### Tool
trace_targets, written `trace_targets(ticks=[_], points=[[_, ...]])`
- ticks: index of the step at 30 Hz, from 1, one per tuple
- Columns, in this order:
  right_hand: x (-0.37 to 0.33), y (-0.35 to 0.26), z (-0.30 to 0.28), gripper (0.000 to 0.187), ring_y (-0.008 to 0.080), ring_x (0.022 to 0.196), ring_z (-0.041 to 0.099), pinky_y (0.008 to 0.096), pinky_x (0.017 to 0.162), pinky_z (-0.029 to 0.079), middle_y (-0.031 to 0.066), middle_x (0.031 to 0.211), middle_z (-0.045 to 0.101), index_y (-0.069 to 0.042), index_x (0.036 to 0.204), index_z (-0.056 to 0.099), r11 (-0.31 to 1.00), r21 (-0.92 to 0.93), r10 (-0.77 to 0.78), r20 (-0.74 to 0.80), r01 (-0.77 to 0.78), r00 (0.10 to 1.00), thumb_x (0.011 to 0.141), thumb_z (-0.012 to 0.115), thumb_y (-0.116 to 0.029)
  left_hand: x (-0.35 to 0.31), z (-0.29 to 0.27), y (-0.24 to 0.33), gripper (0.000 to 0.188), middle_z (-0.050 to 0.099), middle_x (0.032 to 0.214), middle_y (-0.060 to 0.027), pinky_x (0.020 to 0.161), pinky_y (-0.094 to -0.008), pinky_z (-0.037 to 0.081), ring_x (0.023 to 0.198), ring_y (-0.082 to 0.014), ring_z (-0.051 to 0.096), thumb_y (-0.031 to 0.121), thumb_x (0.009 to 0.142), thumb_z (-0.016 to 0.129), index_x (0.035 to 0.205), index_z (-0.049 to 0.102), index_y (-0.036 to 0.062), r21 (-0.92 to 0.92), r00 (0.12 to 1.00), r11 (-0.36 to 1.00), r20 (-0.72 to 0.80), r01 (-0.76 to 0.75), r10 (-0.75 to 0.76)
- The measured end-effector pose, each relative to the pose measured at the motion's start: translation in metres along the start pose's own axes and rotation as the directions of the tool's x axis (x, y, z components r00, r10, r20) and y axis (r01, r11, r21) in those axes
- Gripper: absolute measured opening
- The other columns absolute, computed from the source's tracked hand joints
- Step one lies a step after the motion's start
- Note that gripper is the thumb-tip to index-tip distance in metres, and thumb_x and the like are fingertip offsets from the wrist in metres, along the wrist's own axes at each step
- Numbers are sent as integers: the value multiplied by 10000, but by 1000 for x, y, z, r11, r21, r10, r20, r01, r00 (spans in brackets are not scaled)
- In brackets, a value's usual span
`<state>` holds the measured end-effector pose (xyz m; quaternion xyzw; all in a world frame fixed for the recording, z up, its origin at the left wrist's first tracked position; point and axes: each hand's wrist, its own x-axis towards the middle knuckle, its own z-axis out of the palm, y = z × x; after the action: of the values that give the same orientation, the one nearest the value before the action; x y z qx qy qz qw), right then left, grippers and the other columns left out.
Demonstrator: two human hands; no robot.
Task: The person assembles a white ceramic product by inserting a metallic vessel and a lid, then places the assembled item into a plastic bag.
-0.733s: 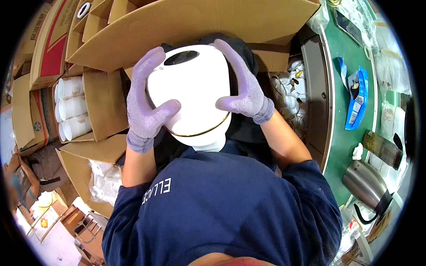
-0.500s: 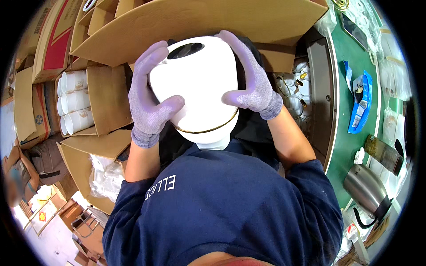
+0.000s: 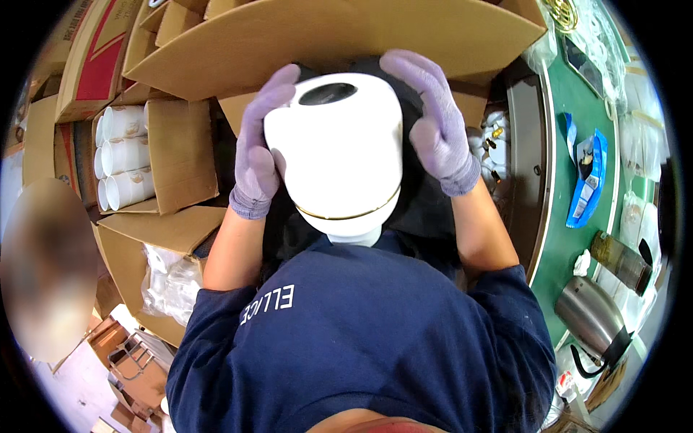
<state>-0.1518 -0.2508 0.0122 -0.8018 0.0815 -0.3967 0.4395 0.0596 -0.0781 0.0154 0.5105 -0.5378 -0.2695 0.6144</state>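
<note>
A large glossy white vessel (image 3: 339, 155), rounded and with a thin gold line round its lower part, stands in front of my chest. A dark oval opening shows at its top, and its narrower foot is turned toward me. My left hand (image 3: 263, 148), in a pale purple-grey glove, is at its left side with the fingers stretched up; whether it touches the surface I cannot tell. On the other side my right hand (image 3: 437, 123), gloved the same, is open with a gap between it and the vessel. Neither hand grips it.
A large divided carton (image 3: 332, 47) spans the far side. At left are a box of white cups (image 3: 130, 155) and a carton (image 3: 155, 224) holding clear plastic wrap. The green table (image 3: 559, 238) at right carries a blue packet (image 3: 588, 177) and a steel kettle (image 3: 592, 310). A blurred person (image 3: 50, 274) is at far left.
Both hands have loosened from the vessel's sides, the right one moving clearly away. In view, the vessel and surroundings have shifted slightly right. A blurred person has come closer at the left.
</note>
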Motion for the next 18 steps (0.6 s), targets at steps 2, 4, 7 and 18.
trace_targets(ticks=[2,4,7,18], points=[[11,1,8,584,364,1350,457,421,1130,344,217,1435,489,-3,1426,485,994,93,64,12,-65,998,1012,452,-412,6,-6,3,816,381,1529,-270,1150,-439,312,1403,-356,400,690,975,374,1324,548,-28,-72,994,992,54,101,-97],[2,-8,23,571,367,1360,449,422,1135,341,221,1448,482,2,1429,479,934,262,232,75,-243,970,1015,435,-390,12,13,28,747,441,1488,-276,1160,-403,292,1395,-355,411,591,1027,346,1333,537,-64,-25,981,983,-57,184,-185],[7,-59,12,710,422,1357,446,480,1145,317,255,1429,493,33,1429,467,993,-116,-15,121,29,993,994,427,-527,14,14,14,569,496,1451,-231,1155,-373,314,1361,-292,465,386,1054,440,1408,488,-57,-163,966,962,-103,217,-236],[26,-89,36,762,367,1390,429,486,1164,314,250,1521,403,63,1486,362,973,-224,-6,215,55,977,999,357,-522,28,-27,-33,291,569,1246,-159,1082,-430,371,1221,-306,514,240,991,483,1181,614,65,684,981,704,-130,193,-143]])
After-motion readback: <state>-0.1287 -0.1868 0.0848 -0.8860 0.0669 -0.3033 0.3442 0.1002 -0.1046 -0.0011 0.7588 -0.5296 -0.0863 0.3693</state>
